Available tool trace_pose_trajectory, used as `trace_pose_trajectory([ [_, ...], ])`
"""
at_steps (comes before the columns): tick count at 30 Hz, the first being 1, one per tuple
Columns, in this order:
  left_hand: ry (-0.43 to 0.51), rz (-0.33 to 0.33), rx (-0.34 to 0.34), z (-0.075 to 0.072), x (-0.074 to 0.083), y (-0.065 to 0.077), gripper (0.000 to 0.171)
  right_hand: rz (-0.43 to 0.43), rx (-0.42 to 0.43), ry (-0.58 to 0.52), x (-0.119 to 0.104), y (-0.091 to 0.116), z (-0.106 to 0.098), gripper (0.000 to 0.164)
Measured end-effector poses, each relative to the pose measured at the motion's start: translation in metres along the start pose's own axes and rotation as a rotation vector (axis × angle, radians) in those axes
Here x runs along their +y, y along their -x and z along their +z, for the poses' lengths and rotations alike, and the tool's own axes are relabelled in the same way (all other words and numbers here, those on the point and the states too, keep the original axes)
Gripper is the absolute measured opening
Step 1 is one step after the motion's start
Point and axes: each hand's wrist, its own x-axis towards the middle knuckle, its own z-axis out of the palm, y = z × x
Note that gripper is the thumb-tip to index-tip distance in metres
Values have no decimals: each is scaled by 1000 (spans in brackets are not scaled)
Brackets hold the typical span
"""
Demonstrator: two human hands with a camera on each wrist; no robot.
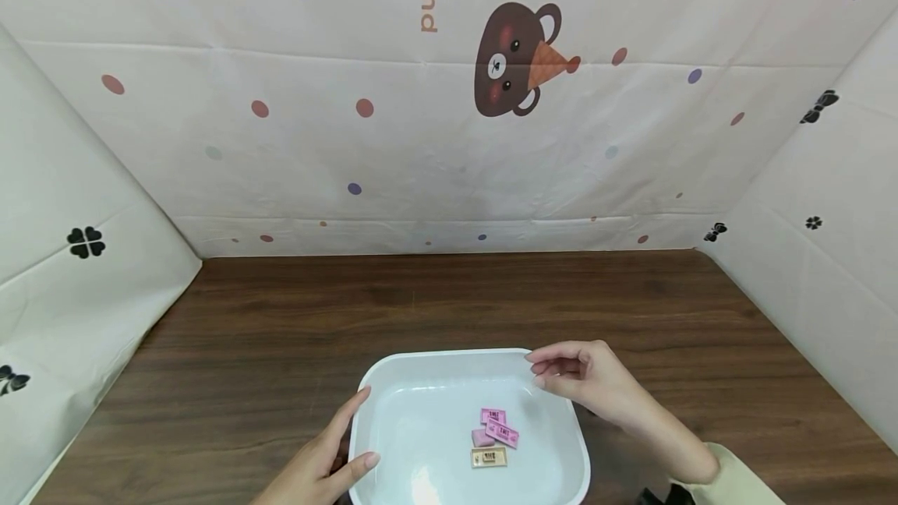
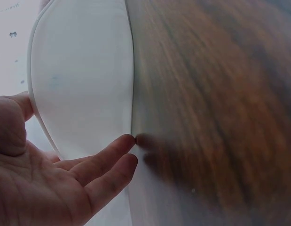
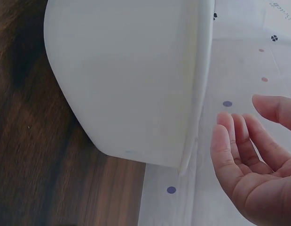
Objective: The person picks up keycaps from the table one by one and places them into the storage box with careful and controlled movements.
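Tabletop (image 1: pixel 245 380): dark wood, bearing the tray; its near edge lies out of frame.
White tray (image 1: pixel 414 419): on the tabletop between the hands, near side cut off in the head view.
Left hand (image 1: pixel 319 454): grips the tray's left wall, thumb over the rim, longer fingers outside; how firmly, I cannot tell.
Right hand (image 1: pixel 585 376): over the far right corner, fingers loosely bent, thumb apart, nothing visible between them; whether it brushes the rim is unclear.
Step in hand: apparently steadying the tray, with the right hand free.
Next move: further handling of the pieces would call for the right hand to come nearer, the left staying firm.
Black object (image 1: pixel 666 496): below the right sleeve, cut off, unidentifiable.
Pink pieces (image 1: pixel 502 433): three on the tray floor, bunched and partly overlapping; one is partly covered.
Gold piece (image 1: pixel 489 457): just nearer the viewer; print too small to read.
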Motion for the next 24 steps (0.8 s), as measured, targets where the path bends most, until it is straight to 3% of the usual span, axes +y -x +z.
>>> trace_pose_trajectory([
  [10,6,-22,-9,0,0,0,65,42,61,24,1,3,-9,28],
  [24,5,13,-3,0,-1,0,64,96,124,24,10,4,-20,27],
])
